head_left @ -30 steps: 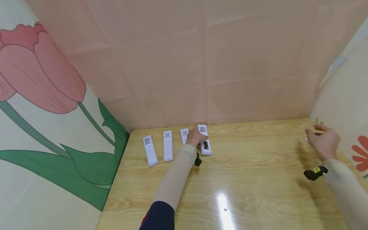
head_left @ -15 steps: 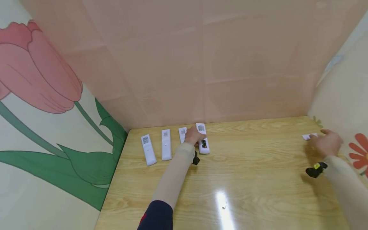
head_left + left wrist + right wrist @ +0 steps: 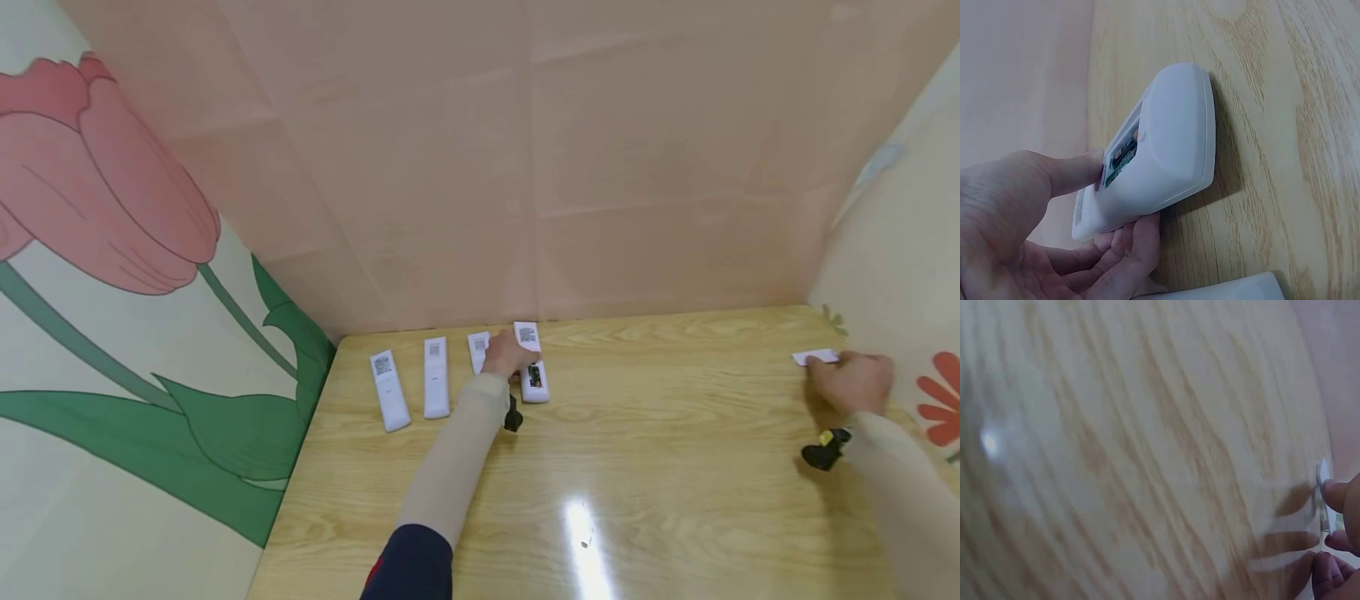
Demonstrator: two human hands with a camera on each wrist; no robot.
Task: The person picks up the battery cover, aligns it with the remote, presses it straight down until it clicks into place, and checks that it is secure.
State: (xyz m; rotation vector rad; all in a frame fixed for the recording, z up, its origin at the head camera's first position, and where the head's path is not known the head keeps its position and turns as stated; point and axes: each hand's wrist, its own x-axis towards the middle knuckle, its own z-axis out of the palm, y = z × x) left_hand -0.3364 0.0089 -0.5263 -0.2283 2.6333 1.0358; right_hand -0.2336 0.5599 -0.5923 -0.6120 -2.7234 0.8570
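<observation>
My left hand grips a white remote control at the back of the table, thumb on one side and fingers on the other. In the left wrist view, the battery compartment of this remote lies uncovered, showing a battery and green circuit board inside. Far to the right, my right hand pinches a small flat white battery cover low over the table. That cover appears edge-on between thumb and fingers in the right wrist view.
Three more white remotes lie face down left of the held one: a far-left remote, a middle one and one partly behind my left hand. A pink cloth wall closes off the back of the wooden table.
My right hand has turned over and the battery cover, at first mostly hidden by the fingers, now shows flat at the fingertips. The left hand keeps its grip on the remote.
</observation>
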